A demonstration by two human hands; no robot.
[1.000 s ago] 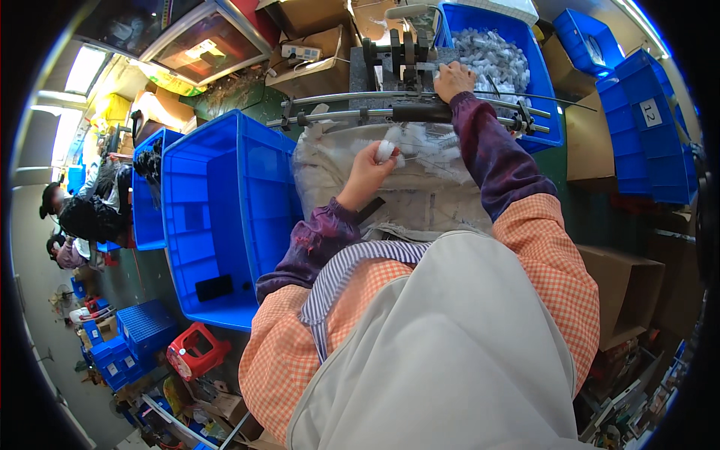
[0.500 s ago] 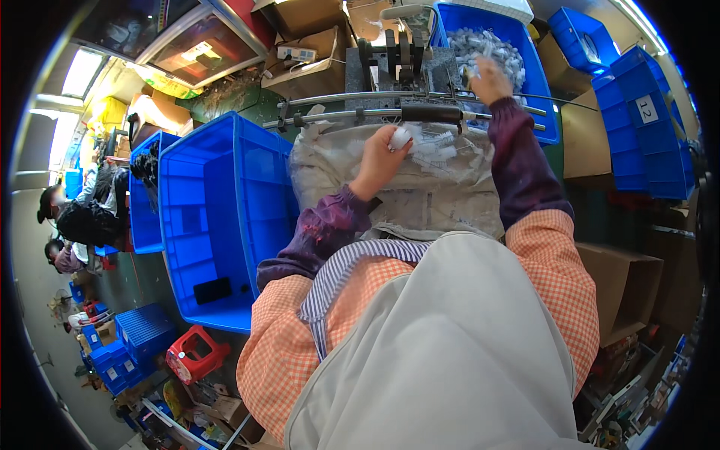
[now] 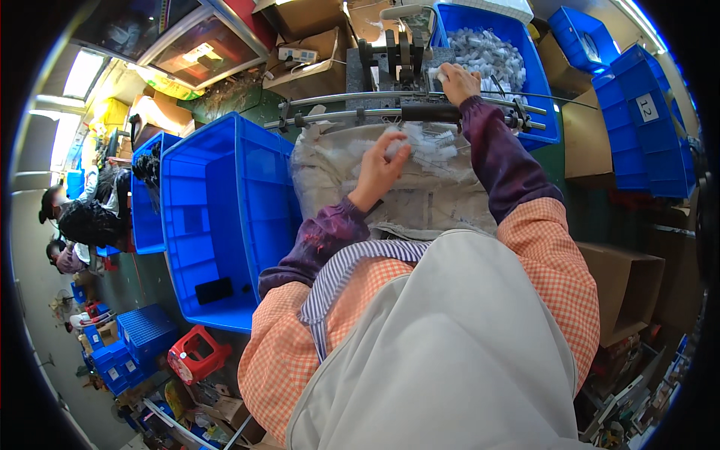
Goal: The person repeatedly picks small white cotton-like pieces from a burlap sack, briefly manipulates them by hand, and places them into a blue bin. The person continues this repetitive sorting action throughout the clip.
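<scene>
In the head view, the hands are apart, their grips unclear: the left hand, fingers curled, at clear plastic pieces lying on cloth, long axes variously angled; the right hand beside the machine.

Beige cloth bed: its near half offered a low passage, up to the loose pile of translucent white plastic pieces and the left hand.
Parallel silver metal rods: they crossed ahead, so a hand reaching the dark metal machine had to go over them.
Left flank: the high wall of a large blue plastic bin barred any level sweep.
Right flank: the right hand and its purple sleeve occupied the route over the rods.
</scene>
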